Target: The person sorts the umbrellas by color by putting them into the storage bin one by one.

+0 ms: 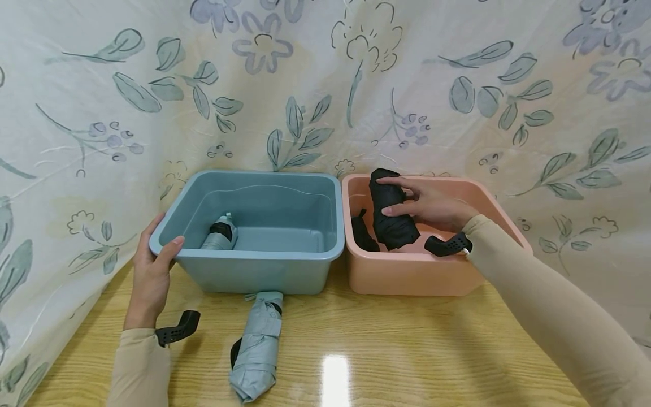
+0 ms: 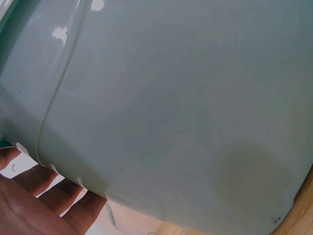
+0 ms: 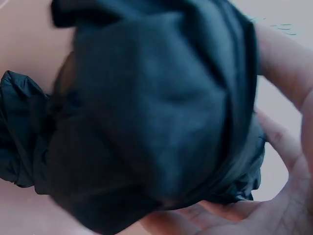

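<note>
A folded black umbrella [image 1: 387, 199] is in my right hand [image 1: 432, 204], which grips it from the right over the pink bin [image 1: 407, 277]. The right wrist view shows the dark fabric [image 3: 146, 117] close up, with fingers and thumb around it. Beside it, a second black umbrella [image 1: 363, 233] lies at the bin's left end. My left hand [image 1: 152, 271] holds the left front corner of the blue bin [image 1: 259, 274], thumb over the rim. Inside that bin lies a light blue-grey folded umbrella [image 1: 221, 233] with a black band.
Another light blue-grey folded umbrella [image 1: 258, 345] lies on the wooden table [image 1: 407, 350] in front of the blue bin. Both bins stand side by side against a floral curtain [image 1: 305, 85] that also hangs along the left side.
</note>
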Demonstrator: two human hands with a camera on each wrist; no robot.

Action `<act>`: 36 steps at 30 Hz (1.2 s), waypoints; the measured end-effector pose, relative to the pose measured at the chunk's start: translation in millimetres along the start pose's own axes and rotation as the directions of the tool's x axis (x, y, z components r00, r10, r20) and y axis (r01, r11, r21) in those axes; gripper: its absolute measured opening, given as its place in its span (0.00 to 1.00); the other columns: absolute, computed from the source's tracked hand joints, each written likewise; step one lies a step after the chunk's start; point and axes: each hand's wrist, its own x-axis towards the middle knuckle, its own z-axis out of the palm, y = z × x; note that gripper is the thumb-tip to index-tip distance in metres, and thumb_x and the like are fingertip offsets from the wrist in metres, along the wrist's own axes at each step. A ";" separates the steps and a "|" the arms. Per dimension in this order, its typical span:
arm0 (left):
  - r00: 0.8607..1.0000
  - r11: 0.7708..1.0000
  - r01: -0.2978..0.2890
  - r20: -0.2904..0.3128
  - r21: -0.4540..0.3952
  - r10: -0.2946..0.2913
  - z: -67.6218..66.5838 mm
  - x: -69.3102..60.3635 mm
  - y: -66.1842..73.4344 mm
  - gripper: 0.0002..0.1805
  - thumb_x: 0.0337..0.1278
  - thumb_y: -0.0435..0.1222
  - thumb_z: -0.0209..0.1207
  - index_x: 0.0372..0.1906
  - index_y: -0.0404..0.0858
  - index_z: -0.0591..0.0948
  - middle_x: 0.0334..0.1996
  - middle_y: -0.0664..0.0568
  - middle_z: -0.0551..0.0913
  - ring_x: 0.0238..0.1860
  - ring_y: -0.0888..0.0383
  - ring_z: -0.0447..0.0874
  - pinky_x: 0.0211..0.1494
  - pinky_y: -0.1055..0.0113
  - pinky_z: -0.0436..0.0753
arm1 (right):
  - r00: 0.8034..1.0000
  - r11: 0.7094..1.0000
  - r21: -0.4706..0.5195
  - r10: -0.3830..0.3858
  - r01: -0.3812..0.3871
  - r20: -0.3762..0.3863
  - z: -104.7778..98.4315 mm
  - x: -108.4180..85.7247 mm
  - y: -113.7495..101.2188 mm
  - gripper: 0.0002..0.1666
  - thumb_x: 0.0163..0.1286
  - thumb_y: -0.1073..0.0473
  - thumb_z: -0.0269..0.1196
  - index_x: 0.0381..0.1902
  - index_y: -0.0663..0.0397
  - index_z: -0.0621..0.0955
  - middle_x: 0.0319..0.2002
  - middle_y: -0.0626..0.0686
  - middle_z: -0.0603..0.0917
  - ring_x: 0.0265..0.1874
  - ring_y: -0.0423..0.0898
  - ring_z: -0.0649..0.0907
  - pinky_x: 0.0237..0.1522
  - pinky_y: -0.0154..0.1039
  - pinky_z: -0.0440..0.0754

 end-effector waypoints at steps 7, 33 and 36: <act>1.000 1.000 -0.001 -0.007 0.008 0.001 0.7 -1.6 -0.6 0.35 0.75 0.43 0.55 0.80 0.56 0.56 0.75 0.44 0.54 0.69 0.48 0.58 0.55 0.78 0.71 | 0.998 0.994 -0.110 0.016 -0.009 0.055 -0.4 7.7 5.3 0.48 0.69 0.57 0.70 0.80 0.41 0.60 0.78 0.57 0.54 0.69 0.59 0.69 0.57 0.50 0.79; 1.000 0.999 0.010 -0.014 0.035 -0.009 1.6 -1.1 0.4 0.35 0.75 0.44 0.55 0.81 0.57 0.55 0.77 0.44 0.53 0.71 0.48 0.57 0.70 0.63 0.64 | 0.972 0.934 -0.306 0.221 -0.186 0.085 13.9 28.4 14.6 0.51 0.62 0.50 0.76 0.77 0.46 0.62 0.74 0.59 0.56 0.60 0.58 0.73 0.46 0.49 0.84; 1.000 0.999 0.012 -0.016 0.036 -0.012 1.0 -1.1 -0.1 0.35 0.75 0.44 0.55 0.80 0.58 0.55 0.77 0.44 0.53 0.71 0.48 0.56 0.72 0.59 0.62 | 0.974 0.922 -0.346 0.214 -0.176 0.076 13.8 30.1 15.8 0.52 0.61 0.49 0.76 0.77 0.45 0.63 0.75 0.58 0.55 0.61 0.58 0.72 0.45 0.48 0.84</act>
